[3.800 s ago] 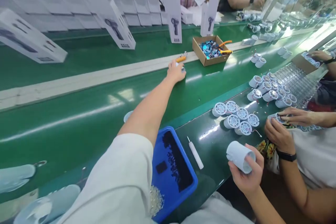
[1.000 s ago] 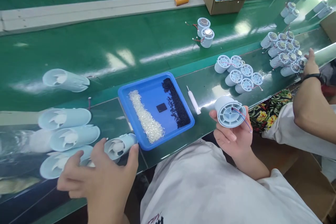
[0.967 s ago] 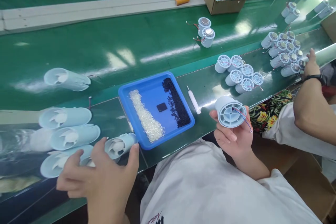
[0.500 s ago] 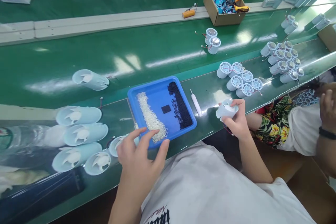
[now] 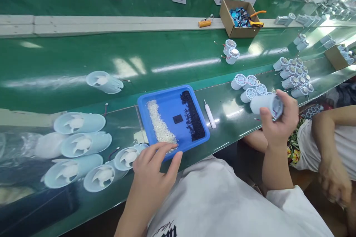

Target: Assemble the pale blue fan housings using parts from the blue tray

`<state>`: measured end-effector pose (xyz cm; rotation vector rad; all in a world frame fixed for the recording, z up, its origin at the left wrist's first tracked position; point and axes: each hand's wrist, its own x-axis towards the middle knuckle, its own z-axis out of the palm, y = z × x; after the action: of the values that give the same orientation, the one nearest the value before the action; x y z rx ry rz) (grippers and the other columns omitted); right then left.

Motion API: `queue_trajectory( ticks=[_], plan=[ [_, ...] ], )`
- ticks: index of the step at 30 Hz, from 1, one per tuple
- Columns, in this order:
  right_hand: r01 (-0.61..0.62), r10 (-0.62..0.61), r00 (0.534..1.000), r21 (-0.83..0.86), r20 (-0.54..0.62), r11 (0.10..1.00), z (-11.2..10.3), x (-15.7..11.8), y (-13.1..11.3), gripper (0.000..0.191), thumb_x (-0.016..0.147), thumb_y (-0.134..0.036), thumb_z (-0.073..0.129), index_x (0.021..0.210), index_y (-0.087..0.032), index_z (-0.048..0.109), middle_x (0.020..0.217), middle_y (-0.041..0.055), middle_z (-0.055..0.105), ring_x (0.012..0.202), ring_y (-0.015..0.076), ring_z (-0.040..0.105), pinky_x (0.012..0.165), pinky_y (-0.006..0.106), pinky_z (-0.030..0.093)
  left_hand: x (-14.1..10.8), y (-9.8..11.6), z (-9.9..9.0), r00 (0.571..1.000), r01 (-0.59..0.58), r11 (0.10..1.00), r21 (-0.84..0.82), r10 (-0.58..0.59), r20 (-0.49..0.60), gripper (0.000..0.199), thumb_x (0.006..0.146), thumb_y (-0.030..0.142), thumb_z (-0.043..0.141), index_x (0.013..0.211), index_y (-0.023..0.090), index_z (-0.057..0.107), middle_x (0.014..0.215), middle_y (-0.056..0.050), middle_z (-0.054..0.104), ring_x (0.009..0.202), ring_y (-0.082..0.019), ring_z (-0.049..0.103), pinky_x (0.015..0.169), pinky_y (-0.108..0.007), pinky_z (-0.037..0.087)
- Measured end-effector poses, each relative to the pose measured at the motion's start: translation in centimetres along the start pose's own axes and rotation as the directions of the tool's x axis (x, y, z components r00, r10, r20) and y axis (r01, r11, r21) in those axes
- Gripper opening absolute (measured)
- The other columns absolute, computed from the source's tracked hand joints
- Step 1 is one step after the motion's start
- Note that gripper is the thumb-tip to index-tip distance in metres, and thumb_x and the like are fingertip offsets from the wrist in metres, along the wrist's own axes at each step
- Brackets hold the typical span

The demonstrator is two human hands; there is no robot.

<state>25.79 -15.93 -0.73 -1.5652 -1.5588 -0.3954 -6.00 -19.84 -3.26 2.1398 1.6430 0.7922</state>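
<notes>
Blue tray [image 5: 169, 102]: smooth moulded plastic, rounded corners, shallow walls, set on your glossy green desk [image 5: 230, 129]. Inside it, a rough strip of whitish grains [image 5: 160, 124] at left, a heap of small black bits [image 5: 194, 120] at right, a flat dark square [image 5: 178, 119] between. Just right of the tray, a slim screwdriver [image 5: 210, 116] with a white handle. Left of the tray, pale-blue tubes [image 5: 94, 122] lie on their sides, white fan blades in their mouths.

Clear plastic wrap [image 5: 16, 148], far left of the tray, is blurred and runs out of view. Your left hand [image 5: 155, 172] covers the tray's near-left corner: thumb parted from loosely bent fingers; whether the fingertips touch grains, you can't tell.

Your right hand [image 5: 282, 118] grips a cylinder [image 5: 263, 104], raised to the right of the tray, partly hiding the ribbed cups [image 5: 250, 83] behind. It's pale blue, smooth-walled, tipped sideways; your fingers wrap its ringed right end, inner detail unclear.
</notes>
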Motion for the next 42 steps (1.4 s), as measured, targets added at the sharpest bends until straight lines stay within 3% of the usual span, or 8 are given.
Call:
queue_trajectory(
  ticks=[3,6,13,20,25,30,36,42],
  plan=[
    [0.144,-0.147,0.986,-0.034,-0.076,0.989,2.3,-1.7,0.0,0.056,0.091,-0.059,0.052,0.130,-0.019,0.054,0.110,0.0126,0.060,0.100,0.0283,0.061,0.086,0.044,0.053,0.1,-0.1,-0.1,1.000,-0.016,0.999,-0.028,0.016,0.016,0.024,0.097,0.039,0.047,0.096,0.023,0.064,0.096,-0.005,0.068,0.091,-0.026,0.064,0.082,-0.041,0.046],
    [0.171,-0.157,0.960,-0.041,0.230,0.984,4.0,-2.8,-0.1,0.046,0.096,-0.049,0.050,0.132,-0.020,0.054,0.106,0.0110,0.064,0.093,0.0236,0.064,0.079,0.034,0.055,0.2,0.0,-0.1,0.999,-0.030,0.999,-0.043,0.030,0.014,0.023,0.098,0.037,0.047,0.096,0.022,0.064,0.095,-0.005,0.068,0.090,-0.026,0.063,0.083,-0.041,0.044],
    [0.117,-0.121,0.990,-0.048,-0.076,0.992,0.5,-0.2,-1.3,0.062,0.088,-0.044,0.065,0.143,-0.022,0.046,0.119,0.0129,0.057,0.106,0.0283,0.060,0.093,0.050,0.052,0.8,0.3,0.2,0.993,-0.101,0.991,-0.084,0.106,0.055,0.017,0.098,0.030,0.049,0.097,0.019,0.062,0.095,-0.005,0.066,0.090,-0.024,0.062,0.083,-0.038,0.043],
    [-0.293,0.285,0.953,0.072,0.103,0.954,1.8,-5.2,0.1,0.059,0.084,-0.041,0.066,0.137,-0.021,0.046,0.116,0.0116,0.057,0.106,0.0274,0.061,0.094,0.049,0.052,1.9,2.2,1.4,0.976,-0.121,0.982,-0.145,0.144,0.163,0.020,0.099,0.029,0.047,0.097,0.018,0.064,0.094,-0.005,0.066,0.090,-0.022,0.061,0.081,-0.036,0.047],
    [-0.556,0.525,0.828,0.167,0.199,0.814,2.4,-8.3,0.6,0.060,0.073,-0.036,0.074,0.121,-0.020,0.043,0.105,0.0069,0.054,0.090,0.0212,0.061,0.086,0.043,0.054,5.6,6.3,4.4,0.895,-0.126,0.991,-0.050,0.135,0.425,0.020,0.096,0.023,0.048,0.103,0.016,0.066,0.103,-0.009,0.065,0.098,-0.027,0.059,0.085,-0.041,0.049],
    [-0.557,0.530,0.830,0.213,0.172,0.803,2.1,-9.4,0.6,0.056,0.068,-0.033,0.075,0.111,-0.024,0.039,0.105,0.0040,0.051,0.090,0.0182,0.060,0.084,0.037,0.053,10.2,10.8,8.6,0.797,-0.226,0.968,0.112,0.117,0.592,0.031,0.095,0.020,0.053,0.124,0.012,0.059,0.121,-0.016,0.059,0.114,-0.032,0.054,0.091,-0.042,0.049],
    [-0.513,0.479,0.855,0.196,0.197,0.836,0.7,-9.8,1.1,0.048,0.074,-0.039,0.075,0.110,-0.022,0.049,0.102,0.0056,0.058,0.092,0.0215,0.062,0.085,0.041,0.054,12.6,12.2,11.6,0.743,-0.247,0.958,0.147,0.089,0.663,0.031,0.094,0.018,0.054,0.122,0.006,0.057,0.122,-0.020,0.055,0.120,-0.033,0.050,0.094,-0.041,0.048],
    [-0.499,0.445,0.854,0.183,0.269,0.847,-1.1,-6.9,1.2,0.054,0.074,-0.045,0.077,0.116,-0.022,0.052,0.107,0.0071,0.061,0.096,0.0226,0.063,0.084,0.039,0.055,12.7,10.6,9.4,0.834,-0.032,0.998,0.062,-0.007,0.551,0.029,0.092,0.021,0.053,0.115,0.008,0.062,0.114,-0.016,0.056,0.106,-0.031,0.059,0.095,-0.042,0.049]
  ],
)
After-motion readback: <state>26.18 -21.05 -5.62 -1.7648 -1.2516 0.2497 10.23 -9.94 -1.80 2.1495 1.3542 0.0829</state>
